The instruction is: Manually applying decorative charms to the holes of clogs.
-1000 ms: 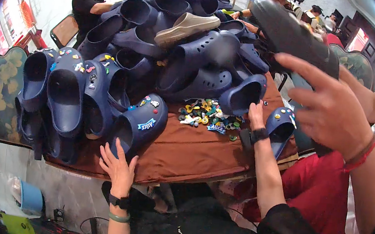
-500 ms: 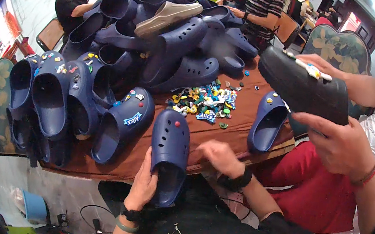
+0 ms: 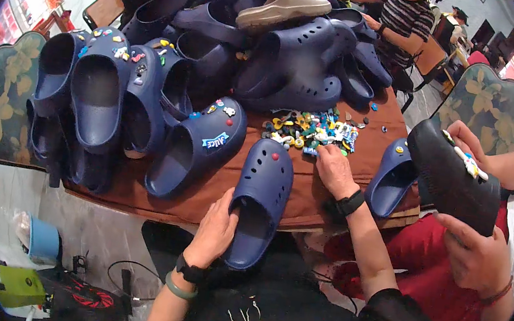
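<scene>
My left hand (image 3: 215, 229) grips the side of a navy clog (image 3: 266, 187) by its heel opening. The clog is tilted, toe away from me, with one red charm (image 3: 275, 157) in its holed top. My right hand (image 3: 336, 170) is at the near edge of a heap of colourful shoe charms (image 3: 299, 129), fingertips bunched against it; what they hold, if anything, is hidden. Left of my clog, a decorated navy clog (image 3: 197, 147) with a blue banner charm rests on the brown-covered table (image 3: 302, 214).
Several decorated clogs (image 3: 99, 86) are stacked at left, and a large pile of navy clogs (image 3: 295, 56) with one beige clog (image 3: 282, 11) lies behind. At right, a co-worker's hands (image 3: 473, 251) hold a black clog (image 3: 460, 179) near another navy clog (image 3: 392, 177).
My right hand has moved from beside the clog, away from me, to the charm heap. My left hand still holds the clog. The whole view has shifted.
</scene>
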Available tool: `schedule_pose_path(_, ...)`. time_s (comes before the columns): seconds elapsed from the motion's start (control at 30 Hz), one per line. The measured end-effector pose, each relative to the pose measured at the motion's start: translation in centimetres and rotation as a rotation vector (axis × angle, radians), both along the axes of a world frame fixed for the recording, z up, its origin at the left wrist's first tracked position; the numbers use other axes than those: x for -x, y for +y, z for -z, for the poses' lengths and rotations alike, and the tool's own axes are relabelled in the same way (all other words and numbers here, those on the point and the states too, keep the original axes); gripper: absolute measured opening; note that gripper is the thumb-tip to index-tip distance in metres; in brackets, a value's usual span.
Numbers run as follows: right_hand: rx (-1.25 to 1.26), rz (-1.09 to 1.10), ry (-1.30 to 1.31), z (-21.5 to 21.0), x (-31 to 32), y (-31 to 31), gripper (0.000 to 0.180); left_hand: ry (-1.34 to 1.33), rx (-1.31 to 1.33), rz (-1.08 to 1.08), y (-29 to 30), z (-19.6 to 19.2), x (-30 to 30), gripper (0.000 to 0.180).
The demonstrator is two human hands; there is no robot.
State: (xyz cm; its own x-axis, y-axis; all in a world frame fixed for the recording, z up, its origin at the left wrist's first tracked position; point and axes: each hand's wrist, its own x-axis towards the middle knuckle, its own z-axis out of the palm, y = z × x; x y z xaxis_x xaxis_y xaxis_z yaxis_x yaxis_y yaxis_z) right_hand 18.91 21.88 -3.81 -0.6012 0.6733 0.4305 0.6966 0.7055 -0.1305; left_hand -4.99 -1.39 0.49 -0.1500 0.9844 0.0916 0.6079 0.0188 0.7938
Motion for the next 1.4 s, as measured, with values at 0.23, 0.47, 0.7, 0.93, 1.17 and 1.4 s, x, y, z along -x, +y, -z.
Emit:
schedule_pose_path(0.23,0.074,-0.094,0.258,-3.9,3.3,-9.4,0.024,0.171,0.072,-0.136,0.3,0.5,-1.6,0.054)
schedule_pose_path(0.47,0.063,-0.035,0.121,-4.9,5.8,-13.9,0.019,0.211,0.029,-0.165,0.3,0.9,-2.1,0.056)
schedule_pose_path(0.7,0.080,0.048,0.006,-4.9,7.3,-13.3,0.011,0.256,-0.031,-0.185,0.3,1.4,-2.5,0.058)
schedule_pose_path(0.93,0.338,-0.311,-0.030,-7.5,5.1,-11.3,0.012,0.279,-0.065,-0.172,0.2,1.8,-2.3,0.058)
schedule_pose_path(1.17,0.737,-0.313,0.195,-6.7,3.5,-6.7,0.016,0.278,-0.052,-0.104,0.3,1.8,-1.5,0.057)
schedule_pose_path(1.4,0.935,-0.228,0.106,-6.0,5.6,-4.5,0.026,0.234,-0.036,-0.056,0.6,1.4,-1.2,0.057)
